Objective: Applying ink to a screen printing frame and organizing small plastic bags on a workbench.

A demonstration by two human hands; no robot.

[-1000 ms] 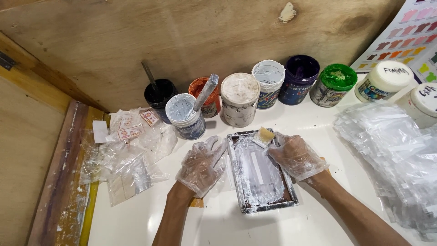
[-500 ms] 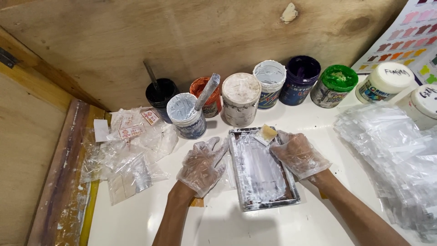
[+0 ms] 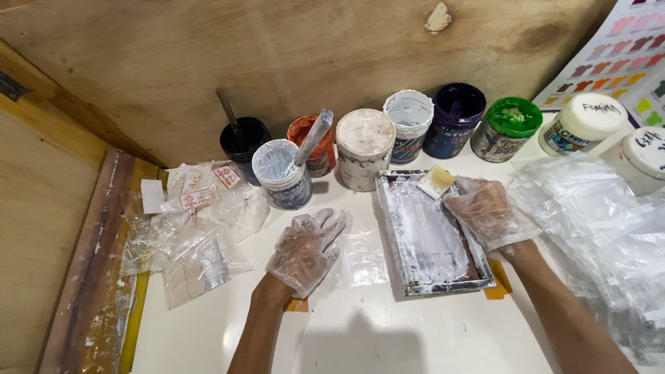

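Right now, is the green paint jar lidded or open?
Lidded. The green paint jar carries a green lid smeared with white, and no paint surface shows, unlike the open dark blue jar beside it.

Left hand [image 3: 305, 249] in clear plastic glove, lay palm-down, fingers spread and flat, forearm bare, reaching up from bottom edge. Right hand [image 3: 487, 211] also gloved, fingers curled in pinch at upper tip, forearm angled in from lower right.

We look steeply down from head height, close over the tabletop [image 3: 388, 332], facing the plywood wall [image 3: 277, 55].
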